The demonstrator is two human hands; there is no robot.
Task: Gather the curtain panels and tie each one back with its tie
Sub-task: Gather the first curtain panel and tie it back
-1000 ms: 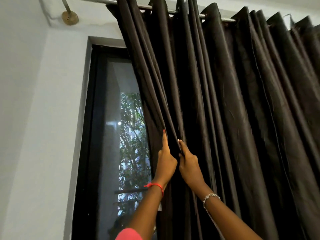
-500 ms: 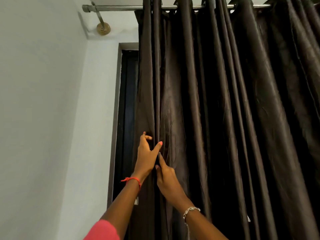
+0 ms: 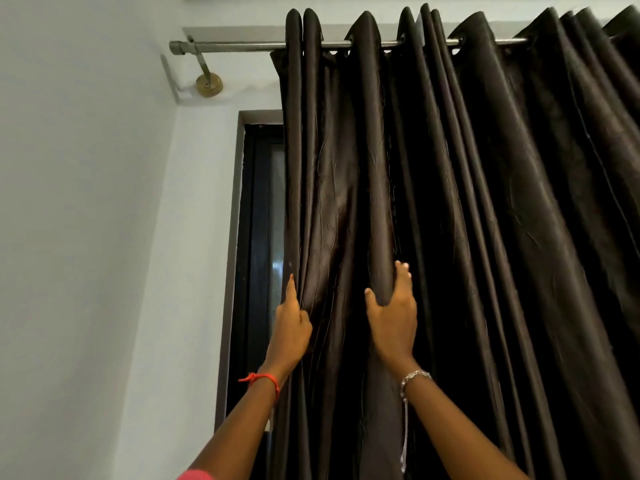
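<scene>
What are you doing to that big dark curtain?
A person is gathering the dark curtain that hangs from the rod. The left hand holds the curtain's edge beside the window, with one finger pointing up. The right hand pinches a fold a little further in. The curtain is not yet tied back, and no tie is in view.

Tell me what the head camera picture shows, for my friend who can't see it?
Two hands hold a dark brown glossy fabric curtain: the left hand grips its edge by the window, the right hand pinches a fold beside it. The curtain hangs from a silver metal rod, partly covering a black-framed window in a white wall.
</scene>
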